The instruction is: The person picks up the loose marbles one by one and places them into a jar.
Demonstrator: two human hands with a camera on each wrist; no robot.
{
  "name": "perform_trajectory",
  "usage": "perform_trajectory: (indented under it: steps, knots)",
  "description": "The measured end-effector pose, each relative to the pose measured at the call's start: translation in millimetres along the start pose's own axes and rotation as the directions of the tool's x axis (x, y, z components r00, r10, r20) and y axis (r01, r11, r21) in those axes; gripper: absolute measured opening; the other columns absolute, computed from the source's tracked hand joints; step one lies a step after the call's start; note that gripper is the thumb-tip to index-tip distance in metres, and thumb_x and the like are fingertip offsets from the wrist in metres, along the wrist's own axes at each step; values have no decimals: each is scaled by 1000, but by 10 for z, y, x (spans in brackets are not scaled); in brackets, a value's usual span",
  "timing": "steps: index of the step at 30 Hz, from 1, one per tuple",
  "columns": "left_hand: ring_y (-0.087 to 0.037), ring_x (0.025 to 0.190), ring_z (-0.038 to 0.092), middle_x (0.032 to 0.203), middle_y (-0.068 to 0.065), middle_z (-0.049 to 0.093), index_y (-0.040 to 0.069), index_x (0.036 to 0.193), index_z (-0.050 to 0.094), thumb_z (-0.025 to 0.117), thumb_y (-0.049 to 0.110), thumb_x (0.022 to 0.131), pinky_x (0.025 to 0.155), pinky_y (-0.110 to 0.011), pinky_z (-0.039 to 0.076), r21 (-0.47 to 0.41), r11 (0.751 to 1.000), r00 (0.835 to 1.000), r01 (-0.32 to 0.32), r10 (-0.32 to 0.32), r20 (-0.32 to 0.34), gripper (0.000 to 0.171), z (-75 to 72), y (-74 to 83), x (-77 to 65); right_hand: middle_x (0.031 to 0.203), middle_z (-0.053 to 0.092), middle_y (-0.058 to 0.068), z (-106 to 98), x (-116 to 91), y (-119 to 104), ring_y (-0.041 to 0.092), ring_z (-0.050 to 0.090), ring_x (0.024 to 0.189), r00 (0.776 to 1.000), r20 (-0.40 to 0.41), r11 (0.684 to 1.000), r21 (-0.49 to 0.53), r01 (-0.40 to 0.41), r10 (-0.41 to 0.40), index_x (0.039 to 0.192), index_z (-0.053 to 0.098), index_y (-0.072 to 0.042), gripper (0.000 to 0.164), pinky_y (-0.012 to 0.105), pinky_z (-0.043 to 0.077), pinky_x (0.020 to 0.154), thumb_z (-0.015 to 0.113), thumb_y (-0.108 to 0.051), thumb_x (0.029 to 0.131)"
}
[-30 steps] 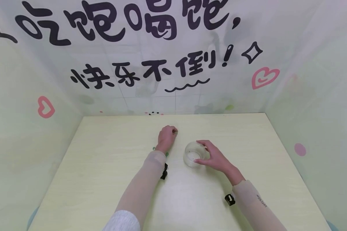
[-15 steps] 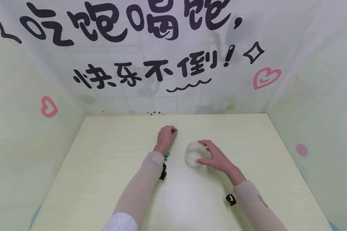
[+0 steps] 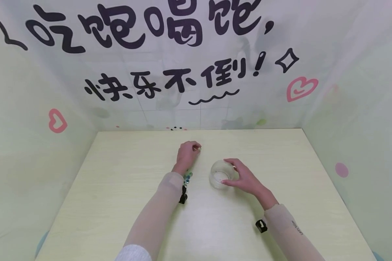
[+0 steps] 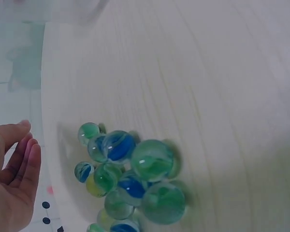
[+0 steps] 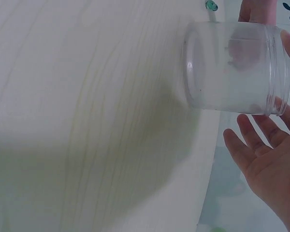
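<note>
My right hand holds a clear jar that stands upright on the table. Its thumb and fingers reach about the rim end in the right wrist view. My left hand is behind and left of the jar, thumb and fingertips brought close together. A pale spot shows at those fingertips in the head view; whether it is a marble cannot be made out. Several green, blue and yellowish glass marbles lie clustered on the table below the left wrist. The left sleeve partly covers them in the head view.
The pale wooden table ends at a printed backdrop behind the hands, with cloth walls on both sides. Black clips sit at both sleeves. A green marble shows beyond the jar in the right wrist view.
The left wrist and forearm have shifted slightly left, so more marbles show beside the sleeve. The right hand and the jar stay nearly still; the whole head view has drifted a little.
</note>
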State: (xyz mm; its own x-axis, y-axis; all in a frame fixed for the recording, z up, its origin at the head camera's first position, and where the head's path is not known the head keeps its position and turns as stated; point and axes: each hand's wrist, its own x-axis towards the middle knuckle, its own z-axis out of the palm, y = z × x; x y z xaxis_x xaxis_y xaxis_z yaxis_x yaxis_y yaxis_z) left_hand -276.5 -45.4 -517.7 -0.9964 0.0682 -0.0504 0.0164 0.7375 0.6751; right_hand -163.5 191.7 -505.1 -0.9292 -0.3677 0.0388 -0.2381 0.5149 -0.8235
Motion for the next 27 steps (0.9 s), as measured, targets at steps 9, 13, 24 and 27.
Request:
perform_trajectory:
  steps: [9, 13, 24, 27]
  knots:
    - [-18, 93, 64, 100, -4, 71, 14, 109, 73, 70, 13, 92, 83, -30, 56, -30, 999, 1000, -21, 21, -4, 17, -65, 43, -20, 148, 47, 18, 2, -2, 1, 36, 42, 141, 1000, 2, 1000, 6, -1, 1, 146, 41, -3, 80, 54, 40, 114, 83, -25, 81]
    - [-18, 95, 65, 102, -4, 71, 14, 110, 73, 69, 13, 93, 84, -31, 57, -39, 999, 999, -34, 34, -5, 18, -90, 64, -30, 148, 47, 18, -1, -7, -11, 36, 43, 140, 1000, 3, 1000, 10, -1, 1, 146, 41, -3, 80, 55, 40, 114, 83, -25, 81]
    - [-18, 96, 67, 104, -4, 72, 13, 112, 73, 69, 14, 93, 86, -30, 58, -65, 994, 996, -84, 83, -29, 19, -164, 154, -92, 147, 48, 17, -1, -1, -9, 36, 44, 139, 1000, 3, 1000, 17, 0, 0, 145, 42, -3, 80, 56, 39, 114, 83, -26, 81]
    - [-18, 96, 68, 104, -4, 73, 13, 112, 73, 69, 15, 93, 86, -29, 58, -68, 993, 995, -100, 97, -34, 19, -180, 174, -114, 147, 48, 17, 2, 0, -2, 35, 44, 138, 1000, 3, 1000, 18, 2, -2, 145, 42, -4, 80, 56, 40, 114, 83, -27, 81]
